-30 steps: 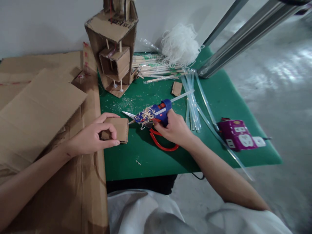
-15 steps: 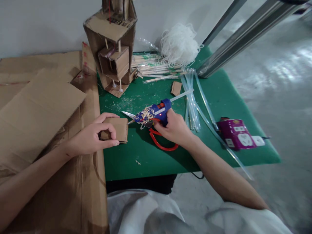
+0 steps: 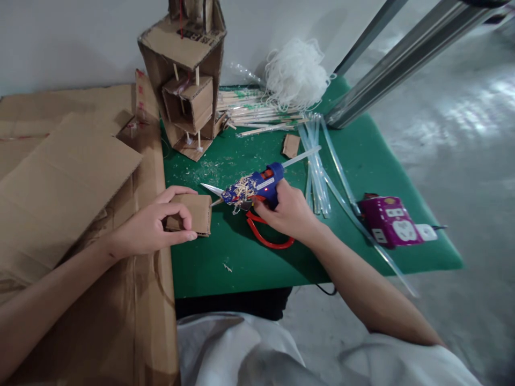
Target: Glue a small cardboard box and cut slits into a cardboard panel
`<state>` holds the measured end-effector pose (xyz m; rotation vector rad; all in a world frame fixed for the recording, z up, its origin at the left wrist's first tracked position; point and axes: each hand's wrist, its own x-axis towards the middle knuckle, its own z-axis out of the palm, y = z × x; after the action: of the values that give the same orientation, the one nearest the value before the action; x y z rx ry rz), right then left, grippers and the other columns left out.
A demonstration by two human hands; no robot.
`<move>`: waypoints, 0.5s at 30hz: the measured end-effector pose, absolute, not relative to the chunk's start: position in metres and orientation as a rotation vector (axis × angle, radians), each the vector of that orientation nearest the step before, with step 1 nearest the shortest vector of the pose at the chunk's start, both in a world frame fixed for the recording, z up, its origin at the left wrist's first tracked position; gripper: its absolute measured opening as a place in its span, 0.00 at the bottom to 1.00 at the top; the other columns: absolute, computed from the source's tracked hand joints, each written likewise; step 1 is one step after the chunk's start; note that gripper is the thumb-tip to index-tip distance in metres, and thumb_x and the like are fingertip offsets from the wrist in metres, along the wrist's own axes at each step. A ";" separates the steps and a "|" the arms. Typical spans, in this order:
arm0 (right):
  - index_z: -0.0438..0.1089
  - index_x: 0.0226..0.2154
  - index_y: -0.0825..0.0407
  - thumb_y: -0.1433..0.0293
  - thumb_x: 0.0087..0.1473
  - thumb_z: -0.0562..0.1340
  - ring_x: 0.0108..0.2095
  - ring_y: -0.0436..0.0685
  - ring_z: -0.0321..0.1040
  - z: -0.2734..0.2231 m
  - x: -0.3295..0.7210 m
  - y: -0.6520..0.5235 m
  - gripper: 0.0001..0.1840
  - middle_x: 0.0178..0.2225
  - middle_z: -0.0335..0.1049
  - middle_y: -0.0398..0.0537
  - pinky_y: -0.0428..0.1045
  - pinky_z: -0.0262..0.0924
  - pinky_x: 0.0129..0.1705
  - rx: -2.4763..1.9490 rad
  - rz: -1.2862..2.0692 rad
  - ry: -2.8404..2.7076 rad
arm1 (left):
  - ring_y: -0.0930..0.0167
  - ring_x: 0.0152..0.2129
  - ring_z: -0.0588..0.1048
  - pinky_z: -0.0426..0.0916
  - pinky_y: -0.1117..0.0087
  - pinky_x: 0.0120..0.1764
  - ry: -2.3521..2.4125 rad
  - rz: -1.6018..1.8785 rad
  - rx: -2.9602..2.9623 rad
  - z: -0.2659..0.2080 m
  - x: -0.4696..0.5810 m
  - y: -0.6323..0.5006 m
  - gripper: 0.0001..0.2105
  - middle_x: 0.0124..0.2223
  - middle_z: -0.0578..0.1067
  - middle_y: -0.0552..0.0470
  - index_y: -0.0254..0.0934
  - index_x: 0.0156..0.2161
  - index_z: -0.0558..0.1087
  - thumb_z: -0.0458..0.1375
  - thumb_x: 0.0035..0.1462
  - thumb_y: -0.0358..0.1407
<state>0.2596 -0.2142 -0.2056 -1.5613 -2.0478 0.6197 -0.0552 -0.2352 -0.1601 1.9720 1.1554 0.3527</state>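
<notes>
My left hand [image 3: 155,222] grips a small cardboard box [image 3: 195,212] at the left edge of the green tabletop, thumb on the near side and fingers on the far side. My right hand [image 3: 290,210] is closed around the handle of a blue glue gun [image 3: 263,182], whose nozzle points left at the box's right edge. Dried glue or shavings cling to the gun's front, and a clear glue stick [image 3: 301,156] juts out of its back. Beneath the gun lie scissors with red handles [image 3: 269,241], partly covered by it and my right hand.
A cardboard structure [image 3: 183,48] with wooden sticks stands at the back. Behind the gun are wrapped wooden sticks [image 3: 257,110], a heap of white string [image 3: 298,74] and loose glue sticks [image 3: 317,182]. A purple power socket [image 3: 388,221] sits right; cardboard sheets [image 3: 64,182] cover the left.
The glue gun has shifted very slightly in my right hand, its nozzle still at the box's right edge. My left hand and the box look unmoved.
</notes>
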 end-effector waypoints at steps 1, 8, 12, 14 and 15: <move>0.65 0.47 0.52 0.58 0.54 0.60 0.24 0.58 0.66 -0.206 0.259 -0.214 0.21 0.27 0.73 0.47 0.51 0.58 0.26 -1.566 0.629 -2.054 | 0.59 0.64 0.67 0.66 0.60 0.63 1.156 0.350 1.972 -0.160 -0.055 -0.235 0.13 0.63 0.66 0.47 0.38 0.32 0.74 0.65 0.60 0.46; 0.66 0.51 0.54 0.57 0.56 0.60 0.26 0.60 0.68 -0.208 0.259 -0.214 0.25 0.29 0.74 0.50 0.52 0.58 0.27 -1.597 0.635 -2.061 | 0.57 0.64 0.66 0.66 0.58 0.63 1.180 0.330 1.968 -0.157 -0.055 -0.236 0.14 0.64 0.66 0.48 0.39 0.32 0.75 0.65 0.59 0.48; 0.65 0.53 0.54 0.58 0.56 0.60 0.25 0.60 0.68 -0.209 0.259 -0.213 0.25 0.29 0.75 0.49 0.52 0.59 0.27 -1.594 0.635 -2.055 | 0.58 0.64 0.67 0.66 0.59 0.62 1.189 0.323 1.961 -0.158 -0.055 -0.236 0.14 0.65 0.65 0.48 0.38 0.32 0.75 0.65 0.60 0.48; 0.65 0.53 0.55 0.58 0.56 0.60 0.26 0.60 0.69 -0.208 0.259 -0.213 0.26 0.30 0.75 0.50 0.52 0.59 0.28 -1.592 0.642 -2.054 | 0.59 0.64 0.66 0.65 0.60 0.63 1.184 0.326 1.969 -0.159 -0.055 -0.236 0.14 0.64 0.65 0.48 0.38 0.33 0.75 0.65 0.60 0.47; 0.65 0.53 0.55 0.58 0.56 0.59 0.27 0.61 0.70 -0.208 0.259 -0.212 0.26 0.31 0.76 0.51 0.52 0.60 0.28 -1.592 0.641 -2.052 | 0.59 0.64 0.66 0.65 0.60 0.63 1.181 0.328 1.974 -0.160 -0.055 -0.236 0.14 0.64 0.65 0.48 0.38 0.33 0.74 0.65 0.60 0.47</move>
<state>0.2585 -0.2124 -0.2081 -1.5923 -2.0516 0.6413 -0.0553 -0.2357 -0.1598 1.9738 1.1806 0.3276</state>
